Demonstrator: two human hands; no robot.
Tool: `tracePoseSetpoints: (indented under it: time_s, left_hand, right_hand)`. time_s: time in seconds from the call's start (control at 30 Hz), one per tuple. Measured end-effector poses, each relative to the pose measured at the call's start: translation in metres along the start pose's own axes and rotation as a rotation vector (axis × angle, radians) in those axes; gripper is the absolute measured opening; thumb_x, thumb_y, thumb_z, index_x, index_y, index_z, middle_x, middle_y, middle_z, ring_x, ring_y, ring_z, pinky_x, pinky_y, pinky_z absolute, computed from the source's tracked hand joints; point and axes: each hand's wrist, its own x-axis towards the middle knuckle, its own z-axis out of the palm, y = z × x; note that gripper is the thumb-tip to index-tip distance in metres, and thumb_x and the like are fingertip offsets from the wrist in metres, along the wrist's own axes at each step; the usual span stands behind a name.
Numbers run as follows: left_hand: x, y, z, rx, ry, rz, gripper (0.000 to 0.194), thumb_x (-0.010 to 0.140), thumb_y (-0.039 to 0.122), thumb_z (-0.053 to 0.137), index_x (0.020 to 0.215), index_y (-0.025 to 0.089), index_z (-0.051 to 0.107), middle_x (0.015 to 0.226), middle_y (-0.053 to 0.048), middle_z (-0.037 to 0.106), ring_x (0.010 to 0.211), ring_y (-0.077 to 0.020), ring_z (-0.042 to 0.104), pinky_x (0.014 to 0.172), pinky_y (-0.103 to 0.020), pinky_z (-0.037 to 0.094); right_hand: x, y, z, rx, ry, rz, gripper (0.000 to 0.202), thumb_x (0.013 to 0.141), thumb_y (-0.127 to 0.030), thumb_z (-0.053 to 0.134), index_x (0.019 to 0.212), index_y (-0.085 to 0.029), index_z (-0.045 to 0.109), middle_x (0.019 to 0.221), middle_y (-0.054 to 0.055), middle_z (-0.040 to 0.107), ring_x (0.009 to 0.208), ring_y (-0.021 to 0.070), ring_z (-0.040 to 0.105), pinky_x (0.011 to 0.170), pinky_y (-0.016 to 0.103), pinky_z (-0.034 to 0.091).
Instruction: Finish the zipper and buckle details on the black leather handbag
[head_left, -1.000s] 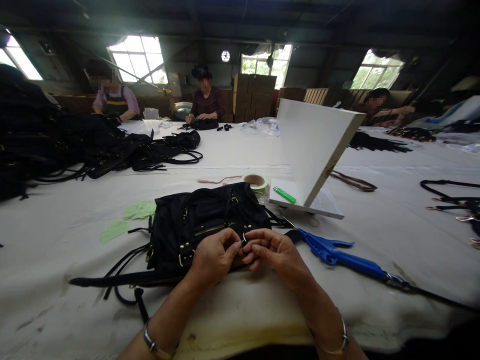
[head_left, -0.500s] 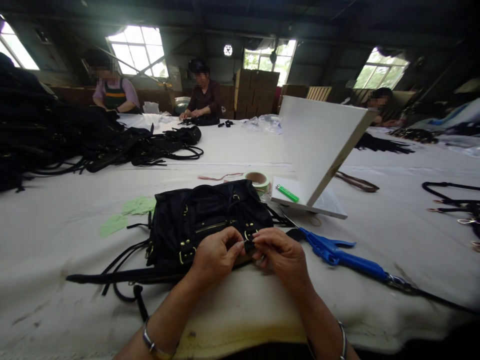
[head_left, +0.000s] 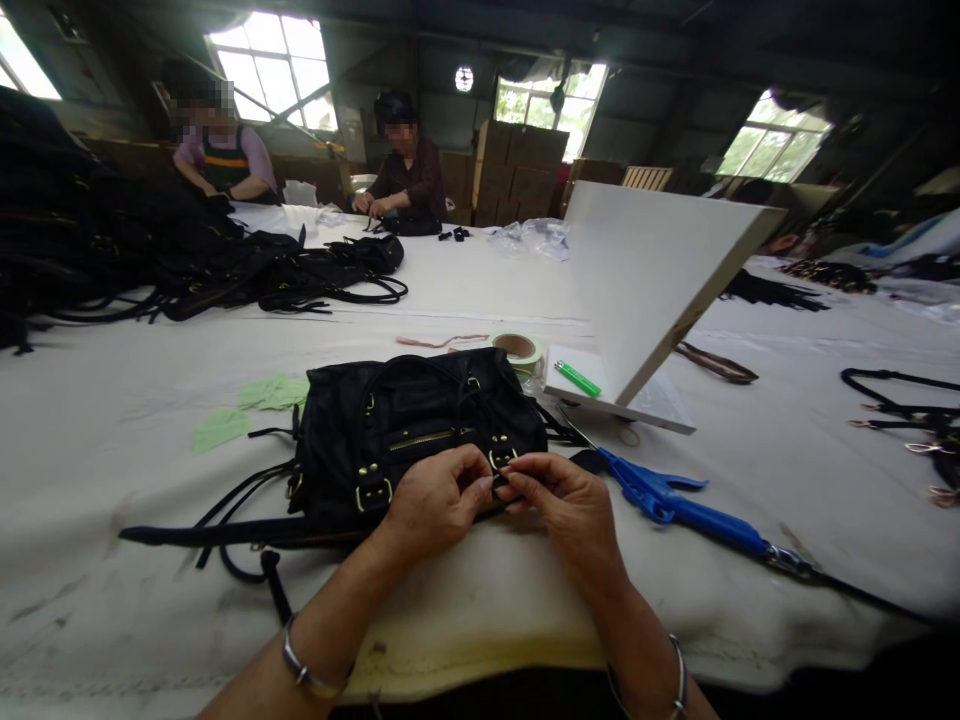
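A black handbag (head_left: 424,405) with brass-coloured buckles, studs and a front zip lies on the cloth-covered table before me. At its lower right front edge, my left hand (head_left: 435,503) is closed, thumb and forefinger pinching the end of the black buckle strap. Close beside it, almost fingertip to fingertip, my right hand (head_left: 568,508) pinches at the same strap just under the right buckle (head_left: 501,452). The small piece between the fingertips is mostly covered. Long black straps (head_left: 225,533) trail from the bag's left side.
Right of the bag lie a blue-handled hot-knife-like tool (head_left: 679,505) with a cord, and a white angled board (head_left: 652,280) bearing a green lighter (head_left: 577,378). Behind are a tape roll (head_left: 517,347) and green paper (head_left: 221,428). Black bags (head_left: 150,240) pile left; co-workers (head_left: 409,170) sit opposite.
My fingertips have drawn closer together at the strap under the right buckle. The view has shifted slightly; the bag stays in nearly the same place.
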Motion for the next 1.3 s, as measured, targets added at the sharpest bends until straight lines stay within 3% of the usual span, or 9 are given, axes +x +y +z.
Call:
tracePoseSetpoints:
  time_s: [0.37, 0.57, 0.83, 0.97, 1.3]
  left_hand:
    - [0.001, 0.003, 0.005, 0.065, 0.014, 0.043, 0.01, 0.086, 0.02, 0.058, 0.076, 0.018, 0.059, 0.07, 0.004, 0.06, 0.063, -0.012, 0.05, 0.062, -0.024, 0.034]
    - [0.0, 0.003, 0.002, 0.049, 0.011, 0.037, 0.009, 0.085, 0.02, 0.058, 0.076, 0.018, 0.059, 0.071, 0.003, 0.061, 0.062, -0.0114, 0.05, 0.06, -0.023, 0.032]
    - [0.0, -0.001, 0.003, 0.04, 0.028, 0.033, 0.007, 0.084, 0.019, 0.06, 0.077, 0.018, 0.059, 0.071, 0.005, 0.06, 0.064, -0.0104, 0.051, 0.06, -0.023, 0.031]
    - [-0.001, 0.001, 0.003, 0.04, 0.024, 0.023, 0.009, 0.085, 0.022, 0.06, 0.077, 0.018, 0.06, 0.072, 0.005, 0.061, 0.066, -0.011, 0.052, 0.061, -0.024, 0.032]
    - [-0.001, 0.001, 0.003, 0.055, 0.026, 0.031, 0.01, 0.086, 0.023, 0.059, 0.077, 0.018, 0.06, 0.073, 0.005, 0.061, 0.066, -0.0111, 0.052, 0.061, -0.024, 0.032]
  right_hand:
    - [0.0, 0.0, -0.003, 0.012, -0.048, 0.017, 0.028, 0.073, -0.034, 0.08, 0.09, -0.015, 0.069, 0.078, 0.006, 0.072, 0.069, 0.0197, 0.07, 0.059, 0.023, 0.061]
    - [-0.003, -0.001, -0.007, 0.009, -0.104, -0.03, 0.023, 0.08, -0.032, 0.072, 0.095, -0.015, 0.067, 0.091, 0.008, 0.07, 0.076, 0.0209, 0.07, 0.064, 0.027, 0.061]
    - [-0.003, 0.001, -0.007, 0.005, -0.137, -0.057, 0.028, 0.073, -0.027, 0.079, 0.095, -0.018, 0.066, 0.091, 0.005, 0.069, 0.08, 0.0184, 0.07, 0.078, 0.027, 0.059]
    - [-0.003, 0.004, -0.008, -0.045, -0.114, -0.082, 0.03, 0.069, -0.029, 0.084, 0.09, -0.018, 0.065, 0.089, 0.003, 0.068, 0.08, 0.0169, 0.067, 0.077, 0.026, 0.058]
    - [-0.002, 0.009, -0.01, -0.181, -0.122, -0.139, 0.021, 0.076, -0.026, 0.077, 0.092, -0.019, 0.066, 0.088, 0.003, 0.069, 0.079, 0.0159, 0.067, 0.073, 0.023, 0.056]
